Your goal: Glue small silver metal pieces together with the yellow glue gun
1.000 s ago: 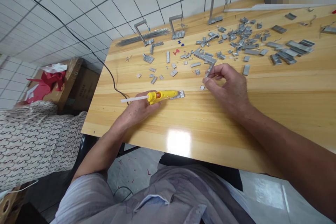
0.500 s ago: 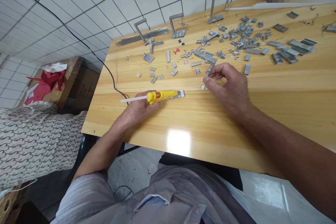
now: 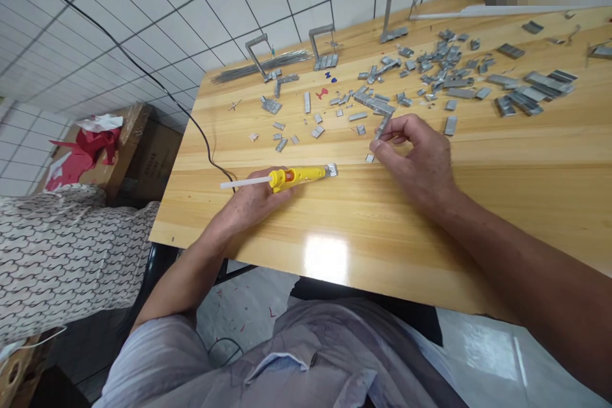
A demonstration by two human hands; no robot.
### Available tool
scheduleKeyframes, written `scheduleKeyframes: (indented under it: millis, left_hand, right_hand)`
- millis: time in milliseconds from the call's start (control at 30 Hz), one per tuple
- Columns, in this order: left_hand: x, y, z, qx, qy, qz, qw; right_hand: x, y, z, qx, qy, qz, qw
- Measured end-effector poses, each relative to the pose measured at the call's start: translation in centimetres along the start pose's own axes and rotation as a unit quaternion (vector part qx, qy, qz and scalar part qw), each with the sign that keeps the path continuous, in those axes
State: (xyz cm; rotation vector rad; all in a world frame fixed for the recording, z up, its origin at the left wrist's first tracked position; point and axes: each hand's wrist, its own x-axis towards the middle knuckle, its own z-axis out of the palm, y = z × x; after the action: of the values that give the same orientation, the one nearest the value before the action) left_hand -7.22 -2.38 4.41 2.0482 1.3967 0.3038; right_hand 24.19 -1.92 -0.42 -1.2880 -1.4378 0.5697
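A yellow glue gun [image 3: 301, 174] with a white glue stick out of its back end is gripped in my left hand [image 3: 253, 199]. Its nozzle end reaches a small grey staple piece [image 3: 331, 170] lying on the table. My right hand [image 3: 421, 162] pinches the lower end of an angled bar of joined staples [image 3: 385, 122] between thumb and fingers. That bar stands tilted, its other arm running left toward the loose pieces. Just left of my right thumb lies a small pale square piece [image 3: 370, 158].
Staple strips and bits [image 3: 444, 64] cover the back right of the wooden table [image 3: 268, 242]. Several bent staple frames [image 3: 313, 44] stand near the tiled wall, beside a bundle of thin wires [image 3: 258, 67]. A black cord [image 3: 162, 86] hangs down to the glue gun's side.
The glue gun has shifted very slightly to the right, its nozzle end now over more of the small staple piece. My right hand and its bar have stayed in place.
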Motion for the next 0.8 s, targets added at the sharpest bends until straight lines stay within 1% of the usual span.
scheduleKeyframes:
  millis: [200,433,633,800]
  left_hand:
    - [-0.06,0.03,0.05,-0.014,-0.004,-0.005,1.000]
    - [0.18,-0.03,0.05,0.012,0.023,-0.018,1.000]
    - [0.41,-0.23,0.24,0.016,0.017,-0.028,0.999]
    - [0.40,-0.04,0.43,0.005,0.030,-0.030,0.999]
  right_hand:
    - [-0.04,-0.04,-0.01,0.003,0.003,0.000,1.000]
    - [-0.03,-0.12,-0.04,0.000,0.005,-0.004,1.000]
    - [-0.06,-0.15,-0.02,0.000,0.005,-0.003,1.000]
    - [-0.14,-0.25,-0.01,-0.002,-0.003,0.003,1.000]
